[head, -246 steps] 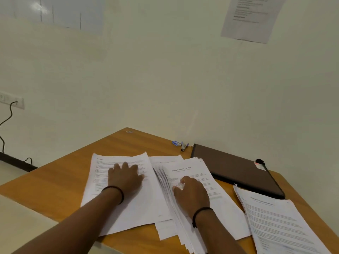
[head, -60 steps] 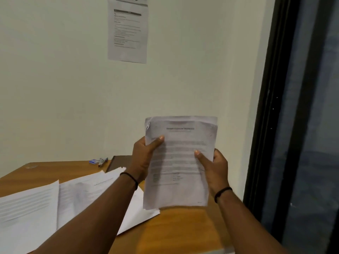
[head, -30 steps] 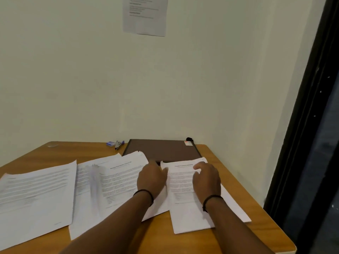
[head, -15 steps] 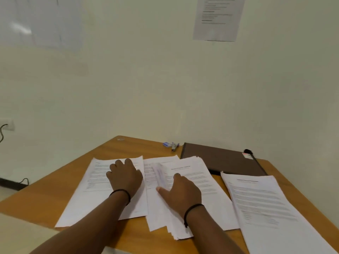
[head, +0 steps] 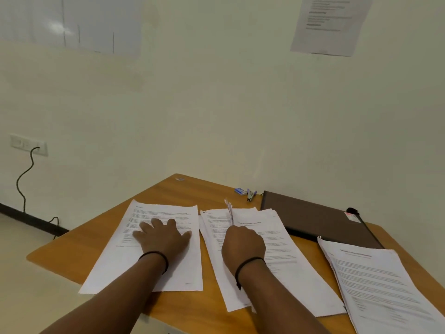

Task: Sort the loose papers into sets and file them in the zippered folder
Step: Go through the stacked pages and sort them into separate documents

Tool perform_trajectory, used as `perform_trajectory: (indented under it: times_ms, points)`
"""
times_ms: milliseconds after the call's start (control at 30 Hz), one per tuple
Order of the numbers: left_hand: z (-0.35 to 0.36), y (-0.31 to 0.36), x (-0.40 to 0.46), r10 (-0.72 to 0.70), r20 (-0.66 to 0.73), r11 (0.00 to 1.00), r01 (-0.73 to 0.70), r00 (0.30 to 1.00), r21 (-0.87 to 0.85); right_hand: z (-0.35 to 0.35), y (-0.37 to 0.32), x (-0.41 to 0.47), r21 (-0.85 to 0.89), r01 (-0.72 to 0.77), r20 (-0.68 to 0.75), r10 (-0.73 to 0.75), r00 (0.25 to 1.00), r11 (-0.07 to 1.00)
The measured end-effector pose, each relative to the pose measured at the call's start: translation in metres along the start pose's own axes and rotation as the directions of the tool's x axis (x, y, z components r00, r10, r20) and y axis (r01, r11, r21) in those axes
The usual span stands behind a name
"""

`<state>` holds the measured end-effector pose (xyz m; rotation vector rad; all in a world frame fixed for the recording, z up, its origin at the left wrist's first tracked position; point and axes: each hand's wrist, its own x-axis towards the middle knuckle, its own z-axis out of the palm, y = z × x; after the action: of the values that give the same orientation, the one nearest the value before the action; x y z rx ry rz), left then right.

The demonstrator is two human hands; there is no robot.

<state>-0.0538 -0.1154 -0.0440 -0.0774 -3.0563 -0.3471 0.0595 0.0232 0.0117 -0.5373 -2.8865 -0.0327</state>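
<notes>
Three lots of printed paper lie on the wooden table [head: 173, 189]. My left hand [head: 161, 237] rests flat, fingers spread, on the left sheet [head: 183, 268]. My right hand [head: 243, 244] sits on the middle stack [head: 289, 273] and pinches the left edges of several sheets, lifting them so they stand up near the stack's top. A third stack [head: 385, 292] lies at the right. The brown zippered folder [head: 313, 218] lies closed against the wall, behind the middle and right stacks.
A small stapler [head: 251, 195] and a blue box [head: 240, 191] sit at the wall left of the folder. A wall socket [head: 29, 144] with a black cable is at the far left. A notice [head: 330, 22] hangs on the wall.
Half a second ago my right hand lay on the middle stack with sheets slightly raised; now it lifts their edges higher. The left hand stays flat on the left sheet. The view shifted slightly left.
</notes>
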Motion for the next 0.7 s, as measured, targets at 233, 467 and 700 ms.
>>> perform_trajectory:
  times_ms: [233, 467, 700]
  points:
    - [0.000, -0.009, -0.009, 0.033, -0.041, 0.999, -0.032, 0.999, 0.026, 0.005, -0.034, 0.002, 0.032, 0.020, 0.063, -0.022, 0.998, 0.999]
    - [0.002, -0.007, -0.013, 0.035, -0.022, 0.999, -0.035, 0.999, 0.023, 0.010, -0.036, 0.007, -0.104, 0.009, 0.094, 0.000, 0.996, 0.995]
    - [-0.002, 0.017, -0.022, 0.096, 0.010, 0.994, -0.096, 0.995, 0.044, -0.008, -0.016, 0.014, -0.014, -0.046, 0.008, 0.046, 0.999, 0.999]
